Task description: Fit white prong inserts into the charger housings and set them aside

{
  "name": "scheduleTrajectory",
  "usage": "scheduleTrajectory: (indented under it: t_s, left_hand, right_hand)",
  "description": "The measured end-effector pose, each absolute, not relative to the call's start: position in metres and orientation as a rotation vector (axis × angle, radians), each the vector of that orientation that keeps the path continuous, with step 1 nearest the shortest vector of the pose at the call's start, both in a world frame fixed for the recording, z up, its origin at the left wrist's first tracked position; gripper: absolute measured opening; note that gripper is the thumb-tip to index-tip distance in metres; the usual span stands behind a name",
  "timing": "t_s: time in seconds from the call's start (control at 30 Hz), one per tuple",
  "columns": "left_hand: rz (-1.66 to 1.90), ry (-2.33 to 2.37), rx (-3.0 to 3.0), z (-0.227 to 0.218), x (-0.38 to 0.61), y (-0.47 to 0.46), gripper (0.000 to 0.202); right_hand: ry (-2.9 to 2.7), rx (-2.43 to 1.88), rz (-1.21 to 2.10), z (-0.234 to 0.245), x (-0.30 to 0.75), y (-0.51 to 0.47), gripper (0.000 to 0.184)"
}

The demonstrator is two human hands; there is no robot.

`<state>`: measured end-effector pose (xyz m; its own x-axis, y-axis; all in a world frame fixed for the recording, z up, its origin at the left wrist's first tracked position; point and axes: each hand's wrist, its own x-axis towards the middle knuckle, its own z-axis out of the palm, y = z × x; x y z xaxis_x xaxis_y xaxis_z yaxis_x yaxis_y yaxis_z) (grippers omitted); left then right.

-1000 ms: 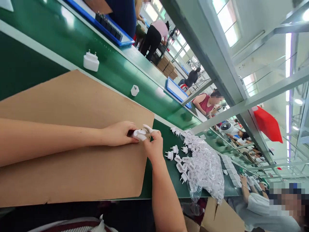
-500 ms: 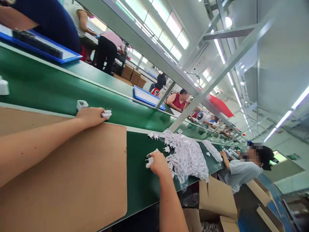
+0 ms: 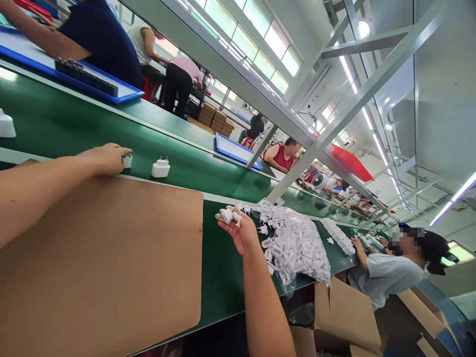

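- Surface: green table [image 3: 223,282], brown cardboard sheet [image 3: 141,253] over its left part; glossy green strip [image 3: 201,171] runs along the far side.
- Room: bright hall, high windows [image 3: 253,42], pale metal beams, red flag [image 3: 351,161]; several people at work. Grey-shirted co-worker [image 3: 390,275] at right, near white blocks [image 3: 338,235] set in a row.
- Containers: clear bag [image 3: 301,243] heaped with white plug parts, some loose beside it. Blue tray [image 3: 128,96] holds black pieces [image 3: 85,77] in a row. Open carton [image 3: 345,307] below table edge; contents unclear.
- Adapter [image 3: 160,170]: white, rounded block, 2 pins up, on the strip.
- Left hand [image 3: 104,158]: fingers over white housing [image 3: 127,161] on the strip, just left of adapter; cannot tell if gripped.
- Right hand [image 3: 241,230]: palm up, grasping small white pieces [image 3: 228,216] above table, near bag.
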<state>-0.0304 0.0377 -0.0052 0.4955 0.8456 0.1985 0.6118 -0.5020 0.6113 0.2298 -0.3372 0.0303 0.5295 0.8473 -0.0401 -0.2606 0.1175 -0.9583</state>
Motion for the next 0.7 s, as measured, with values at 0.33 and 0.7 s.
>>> scheduleTrajectory:
  t_s: [0.33, 0.7]
  left_hand:
    - [0.712, 1.027, 2.294, 0.024, -0.036, -0.087, 0.054]
    - [0.592, 0.589, 2.118, -0.023, -0.009, -0.215, 0.059]
  right_hand:
    - [-0.787, -1.239, 0.968, 0.027, 0.195, -0.294, 0.054]
    - [-0.930, -1.484, 0.650, 0.013, 0.183, -0.306, 0.050]
